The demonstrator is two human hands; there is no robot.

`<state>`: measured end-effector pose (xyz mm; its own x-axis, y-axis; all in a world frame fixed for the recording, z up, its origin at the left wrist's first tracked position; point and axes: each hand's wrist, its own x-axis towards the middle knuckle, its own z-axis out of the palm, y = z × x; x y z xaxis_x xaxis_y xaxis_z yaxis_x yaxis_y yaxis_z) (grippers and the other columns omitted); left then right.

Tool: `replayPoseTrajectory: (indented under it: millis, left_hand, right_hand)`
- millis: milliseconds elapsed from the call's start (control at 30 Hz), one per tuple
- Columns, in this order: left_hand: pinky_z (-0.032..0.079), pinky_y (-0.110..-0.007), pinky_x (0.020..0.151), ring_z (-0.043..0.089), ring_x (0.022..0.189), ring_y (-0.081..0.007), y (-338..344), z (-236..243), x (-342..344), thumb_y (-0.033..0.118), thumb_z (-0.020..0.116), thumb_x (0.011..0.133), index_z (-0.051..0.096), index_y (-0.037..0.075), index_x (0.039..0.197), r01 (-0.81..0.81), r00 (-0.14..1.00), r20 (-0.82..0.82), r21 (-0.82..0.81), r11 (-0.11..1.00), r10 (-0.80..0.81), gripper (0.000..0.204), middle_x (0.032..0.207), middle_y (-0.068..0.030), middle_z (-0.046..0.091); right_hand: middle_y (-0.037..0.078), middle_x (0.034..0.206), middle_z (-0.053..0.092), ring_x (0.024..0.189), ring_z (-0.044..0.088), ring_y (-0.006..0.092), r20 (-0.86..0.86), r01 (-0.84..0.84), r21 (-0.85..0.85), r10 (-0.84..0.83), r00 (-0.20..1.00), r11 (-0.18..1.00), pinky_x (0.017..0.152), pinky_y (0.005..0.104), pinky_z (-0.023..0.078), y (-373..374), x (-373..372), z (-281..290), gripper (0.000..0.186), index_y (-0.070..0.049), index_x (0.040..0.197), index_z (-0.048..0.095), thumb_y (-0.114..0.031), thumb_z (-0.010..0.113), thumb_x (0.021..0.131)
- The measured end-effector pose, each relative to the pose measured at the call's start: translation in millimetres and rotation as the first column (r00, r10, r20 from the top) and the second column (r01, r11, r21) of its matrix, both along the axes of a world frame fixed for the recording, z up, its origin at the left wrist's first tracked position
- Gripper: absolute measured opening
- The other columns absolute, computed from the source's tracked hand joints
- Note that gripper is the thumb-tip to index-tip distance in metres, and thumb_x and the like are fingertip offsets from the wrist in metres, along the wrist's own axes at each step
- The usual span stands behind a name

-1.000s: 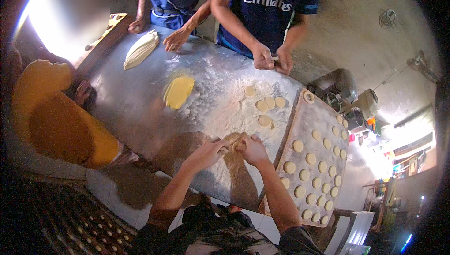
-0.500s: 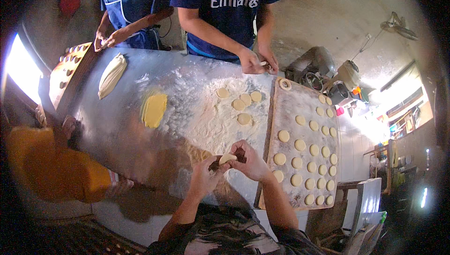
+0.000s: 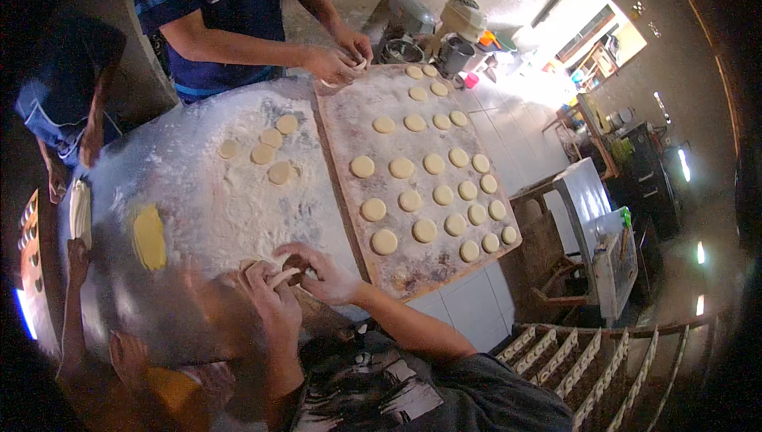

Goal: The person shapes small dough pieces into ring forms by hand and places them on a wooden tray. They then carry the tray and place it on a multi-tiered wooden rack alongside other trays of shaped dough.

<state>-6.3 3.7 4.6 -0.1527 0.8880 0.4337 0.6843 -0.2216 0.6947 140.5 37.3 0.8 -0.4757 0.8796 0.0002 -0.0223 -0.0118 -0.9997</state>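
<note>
A small piece of pale dough [image 3: 283,276] is pinched between my two hands above the near edge of the metal table. My left hand [image 3: 270,295] grips it with bent fingers from the left. From the right, the thumb and fingers of my right hand [image 3: 324,275] close on its other end. Beyond my hands, several flat dough rounds [image 3: 279,172] lie in scattered flour [image 3: 254,214]. To the right, a floured wooden board [image 3: 397,269] carries rows of thick dough rounds [image 3: 425,231].
Across the table, a co-worker's hands [image 3: 337,65] work dough at the board's far corner. A yellow fatty slab [image 3: 149,237] lies on the metal tabletop [image 3: 198,305]. Another person's hand [image 3: 78,253] touches a long dough piece [image 3: 80,206]. A slatted rack [image 3: 587,368] stands low at right.
My view has swung to the right, so the table appears farther left. The dough stays between my hands, now turned more edge-on. At left, a person's hand has reached the long dough piece.
</note>
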Motion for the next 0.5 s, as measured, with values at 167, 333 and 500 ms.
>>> replayPoseTrajectory:
  millis: [167, 333, 500]
  left_hand:
    - [0.047, -0.037, 0.077, 0.054, 0.085, -0.0208, -14.7, 1.1, 26.8, 0.006, 0.046, 0.101, 0.046, 0.003, 0.117, 0.34, 0.608, 0.731, 0.111, 0.934, -0.309, 0.017, 0.096, -0.0123, 0.052]
    - [0.046, -0.031, 0.07, 0.054, 0.07, -0.0184, -21.5, -2.2, 64.6, 0.019, 0.047, 0.103, 0.05, 0.004, 0.115, 0.149, 0.49, 0.826, 0.234, 0.961, -0.277, 0.02, 0.083, -0.0052, 0.054]
    - [0.045, -0.03, 0.067, 0.057, 0.069, -0.0235, -35.8, -2.2, 80.7, 0.015, 0.044, 0.103, 0.055, 0.003, 0.108, 0.1, 0.946, 0.312, -0.025, 0.995, -0.087, 0.018, 0.085, -0.0104, 0.061]
  right_hand:
    - [0.004, 0.085, 0.054, 0.084, 0.054, 0.0182, -0.62, -0.166, -0.457, -0.179, 0.764, 0.874, 0.077, 0.0304, 0.044, -10.9, 28.9, 0.6, 0.054, -0.007, 0.139, 0.043, -0.013, 0.059, 0.088]
    - [0.006, 0.078, 0.053, 0.075, 0.054, 0.0193, 0.353, 0.071, 0.554, -0.311, 0.883, 0.829, 0.07, 0.0344, 0.044, -37.8, 44.1, 25.3, 0.05, -0.008, 0.137, 0.044, -0.039, 0.048, 0.098]
    - [0.015, 0.092, 0.057, 0.08, 0.056, 0.0275, 0.149, 0.179, -0.013, -0.175, 0.973, 0.984, 0.075, 0.0361, 0.046, -56.0, 79.5, 34.9, 0.054, -0.006, 0.145, 0.036, -0.032, 0.051, 0.1]
